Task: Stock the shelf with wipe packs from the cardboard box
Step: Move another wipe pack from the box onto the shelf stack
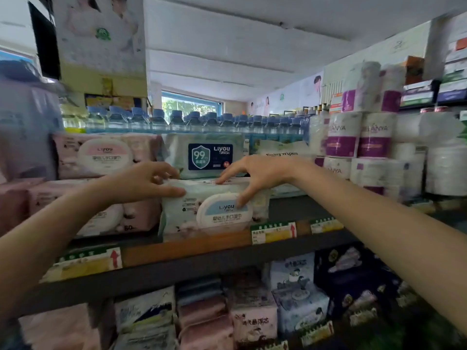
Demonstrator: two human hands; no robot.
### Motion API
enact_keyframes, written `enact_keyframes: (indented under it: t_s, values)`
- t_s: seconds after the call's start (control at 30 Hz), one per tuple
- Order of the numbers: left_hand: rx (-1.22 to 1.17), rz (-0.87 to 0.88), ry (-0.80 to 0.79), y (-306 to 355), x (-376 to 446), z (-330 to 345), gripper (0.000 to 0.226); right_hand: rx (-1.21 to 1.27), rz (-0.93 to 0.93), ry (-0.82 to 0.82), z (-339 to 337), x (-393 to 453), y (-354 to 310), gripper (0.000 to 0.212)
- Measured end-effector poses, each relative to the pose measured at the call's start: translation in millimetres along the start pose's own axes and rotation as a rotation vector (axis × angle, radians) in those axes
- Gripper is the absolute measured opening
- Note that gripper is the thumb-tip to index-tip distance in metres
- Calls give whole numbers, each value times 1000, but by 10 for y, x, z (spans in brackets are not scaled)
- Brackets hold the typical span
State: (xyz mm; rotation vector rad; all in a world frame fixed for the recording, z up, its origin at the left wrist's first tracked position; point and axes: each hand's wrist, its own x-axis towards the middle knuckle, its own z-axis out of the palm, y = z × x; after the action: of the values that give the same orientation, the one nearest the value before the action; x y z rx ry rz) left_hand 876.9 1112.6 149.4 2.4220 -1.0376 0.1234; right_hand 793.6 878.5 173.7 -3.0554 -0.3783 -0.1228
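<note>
A: What sits nearest?
B: The dark shelf (177,269), with price tags (274,232) along its front edge.
A: And the hands?
B: Both are on a pale green wipe pack (209,210) at the shelf's front. The left hand (144,180) pinches its upper left corner, thumb on the face and fingers curled over the top. The right hand (255,175) spreads over the upper right, fingertips on top and thumb on the white lid.
A: Beside it?
B: Pink wipe packs (101,157) stacked at the left, a "99" pack (209,156) just behind.
A: Farther back?
B: Blue-capped water bottles (192,122), and toilet rolls (358,137) to the right
</note>
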Motion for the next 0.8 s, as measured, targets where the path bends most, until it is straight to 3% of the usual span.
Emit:
enact_keyframes:
  t_s: [0.13, 0.23, 0.3, 0.37, 0.57, 0.8]
  values:
    - [95, 224, 327, 270, -63, 106, 37, 27, 115, 252, 172, -339, -104, 51]
    - [-60, 368, 347, 561, -190, 287, 27, 137, 230, 524, 276, -807, -240, 36]
    - [-224, 449, 239, 770, -292, 506, 24, 257, 345, 681, 401, -1256, -320, 26]
    - [-322, 509, 97, 981, -399, 822, 20, 354, 500, 716, 597, -1753, -405, 21]
    - [-271, 744, -552, 1960, -1135, 2334, 21, 531, 1027, 378, 1587, -3583, -850, 15]
    - [-203, 1027, -1036, 2997, -2885, 3878, 23, 779, 1702, 772, 2949, -6059, -2086, 17]
